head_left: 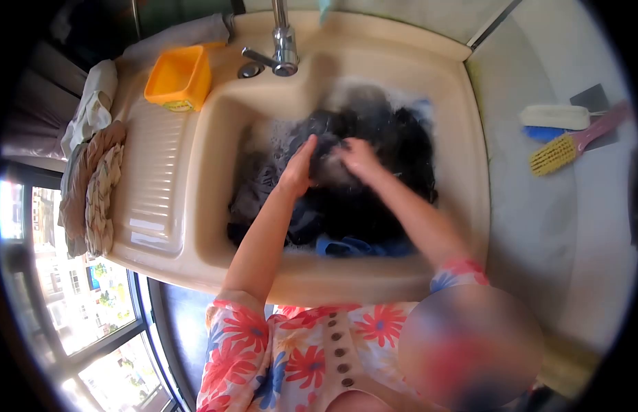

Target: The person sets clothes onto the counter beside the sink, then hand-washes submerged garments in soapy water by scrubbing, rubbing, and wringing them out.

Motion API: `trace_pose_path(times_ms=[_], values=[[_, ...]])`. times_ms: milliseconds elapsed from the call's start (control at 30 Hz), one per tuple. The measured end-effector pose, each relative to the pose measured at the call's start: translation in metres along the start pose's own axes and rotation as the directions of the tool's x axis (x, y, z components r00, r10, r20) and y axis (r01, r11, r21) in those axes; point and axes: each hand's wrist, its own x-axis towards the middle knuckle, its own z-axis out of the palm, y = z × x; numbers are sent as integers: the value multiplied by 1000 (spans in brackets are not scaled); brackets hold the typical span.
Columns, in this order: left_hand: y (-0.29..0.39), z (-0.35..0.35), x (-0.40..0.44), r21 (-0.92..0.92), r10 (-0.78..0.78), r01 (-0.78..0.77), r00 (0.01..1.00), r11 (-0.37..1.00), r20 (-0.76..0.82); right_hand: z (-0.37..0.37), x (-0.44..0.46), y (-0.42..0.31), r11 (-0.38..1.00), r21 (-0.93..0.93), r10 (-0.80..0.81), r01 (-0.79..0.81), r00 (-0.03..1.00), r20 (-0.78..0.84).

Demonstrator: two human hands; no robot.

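- Sink (212, 172): it holds sudsy water and a wet load. The step in hand looks like washing by hand, with rubbing or kneading underway.
- Dark clothes (401, 154): these fill most of the basin, bunched together and partly in the water, under and around both hands.
- Draped clothes (102, 182): they hang over the sink's left edge, apart from the wet load.
- Basket (197, 86): orange, on the ridged drainboard.
- Hands: the left (299, 170) lies against the dark clothes, its fingers fairly straight; the right (359, 158) bends in from the other side, near it. Blur hides whether either grips. The next move seems to call for firm hold on a wet fold and more working, hand against hand.
- Blue cloth (353, 247): at the basin's near wall, untouched.
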Motion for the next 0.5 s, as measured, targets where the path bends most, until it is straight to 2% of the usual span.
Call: trace_pose_path(times_ms=[33,100,133,167,200,233,267,300,367,400,433,500], values=[[4,1,-6,-136,-23,23,1000,990,1,20,-3,-17,985,59,-160,162,986,-37],[13,-2,-24,-393,-76,73,997,917,8,29,-19,-89,986,69,-152,152,988,-12],[-1,-15,-13,-364,223,-175,970,915,96,41,-33,-110,964,96,-246,249,968,-40],[-15,-29,-1,-413,532,-426,827,805,183,52,-42,-121,932,115,-338,344,939,-67],[-29,-42,10,-519,753,-574,612,634,242,65,-39,-120,882,27,-463,470,877,-133],[-35,-51,24,-600,687,-461,695,653,213,75,-36,-114,813,-64,-580,578,795,-181],[-41,-60,39,-684,612,-349,769,641,182,68,-22,-111,874,-144,-483,465,865,-136],[-39,-68,52,-648,279,-205,960,733,12,67,0,-90,910,-159,-408,382,893,-190],[8,-17,-6,-291,136,-197,966,936,-219,48,40,-35,919,-370,-197,137,972,-130],[18,-21,-17,-184,99,-106,994,977,-47,31,45,-14,900,-433,-79,53,996,-43],[24,-7,-23,-148,127,-135,990,980,-63,16,44,23,880,-411,-245,237,969,33],[34,-6,-30,155,103,-88,991,984,-88,-17,39,39,908,-397,-167,137,985,-40]])
